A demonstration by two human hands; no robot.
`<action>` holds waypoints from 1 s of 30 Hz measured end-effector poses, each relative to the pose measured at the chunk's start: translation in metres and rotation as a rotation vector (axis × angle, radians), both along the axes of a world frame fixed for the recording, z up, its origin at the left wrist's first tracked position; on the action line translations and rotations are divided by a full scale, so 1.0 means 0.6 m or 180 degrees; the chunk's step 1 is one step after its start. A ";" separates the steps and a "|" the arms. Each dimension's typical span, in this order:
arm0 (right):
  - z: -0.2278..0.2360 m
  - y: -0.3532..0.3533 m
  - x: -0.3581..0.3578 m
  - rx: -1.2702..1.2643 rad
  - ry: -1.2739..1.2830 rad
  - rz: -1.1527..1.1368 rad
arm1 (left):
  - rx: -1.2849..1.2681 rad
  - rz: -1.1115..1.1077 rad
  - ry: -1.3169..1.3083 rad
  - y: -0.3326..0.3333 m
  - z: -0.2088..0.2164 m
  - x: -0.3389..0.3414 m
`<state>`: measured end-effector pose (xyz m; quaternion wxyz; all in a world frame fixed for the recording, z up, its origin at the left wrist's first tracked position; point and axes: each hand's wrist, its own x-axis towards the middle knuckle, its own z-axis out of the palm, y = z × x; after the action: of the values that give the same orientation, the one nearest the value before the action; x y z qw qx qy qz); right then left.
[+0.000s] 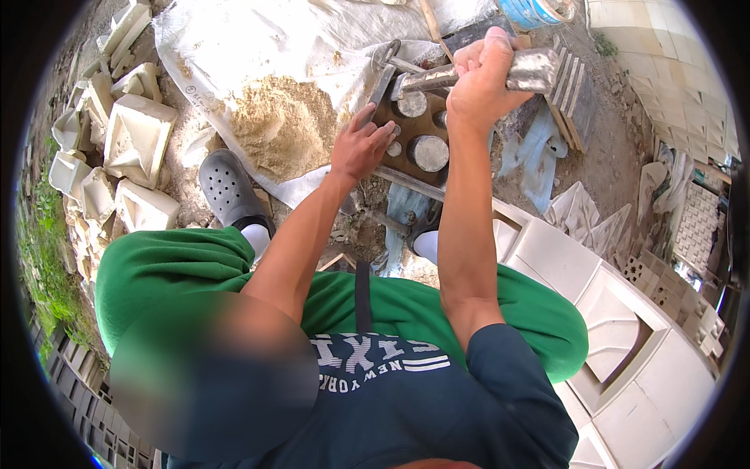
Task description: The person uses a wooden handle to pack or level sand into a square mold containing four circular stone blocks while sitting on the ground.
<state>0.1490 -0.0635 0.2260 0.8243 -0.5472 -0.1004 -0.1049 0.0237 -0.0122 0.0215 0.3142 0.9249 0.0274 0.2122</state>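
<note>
My right hand is closed around a heavy, grey-smeared metal bar with a thick blunt end. It is raised over the right side of a mould with a straight-edged frame. Inside the mould, brown packed material surrounds a large pale round piece, another round piece and smaller round ones. At the mould's left edge is my left hand, its fingers stretched out and the fingertips by a small round piece. I cannot tell whether they touch it. The bar and my right hand hide the mould's far right part.
A heap of sand lies on a white sheet beyond my left foot. Pale cast blocks are piled at the left. Leaning slats and a blue bucket stand at the far right. Large white blocks line my right side.
</note>
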 end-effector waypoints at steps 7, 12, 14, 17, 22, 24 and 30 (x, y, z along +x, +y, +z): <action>-0.021 0.001 -0.041 -0.0025 -0.0032 -0.0201 | -0.0339 0.0316 -0.0454 -0.005 0.002 -0.004; 0.010 -0.002 -0.050 0.0026 -0.0208 0.0166 | -0.1406 0.1142 0.0588 0.003 -0.025 -0.023; 0.031 -0.003 -0.064 0.0087 -0.0372 0.0189 | -0.1503 0.1123 0.0818 0.007 -0.025 -0.034; 0.002 0.004 -0.050 -0.0032 -0.0416 -0.0073 | -0.1490 0.0863 0.1285 0.008 -0.012 -0.032; -0.018 0.013 0.002 -0.0492 -0.0535 0.0024 | -0.1252 0.0793 0.1910 0.002 0.006 -0.025; 0.004 0.017 -0.006 -0.0116 -0.0508 0.0019 | -0.1221 0.0840 0.1936 0.004 0.005 -0.030; -0.038 0.019 0.009 -0.0468 -0.0734 -0.0323 | -0.1178 0.0866 0.1905 -0.003 0.008 -0.022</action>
<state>0.1543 -0.0521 0.2034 0.7586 -0.5948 -0.1740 -0.2011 0.0108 -0.0139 0.0261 0.4231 0.8615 0.2785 -0.0362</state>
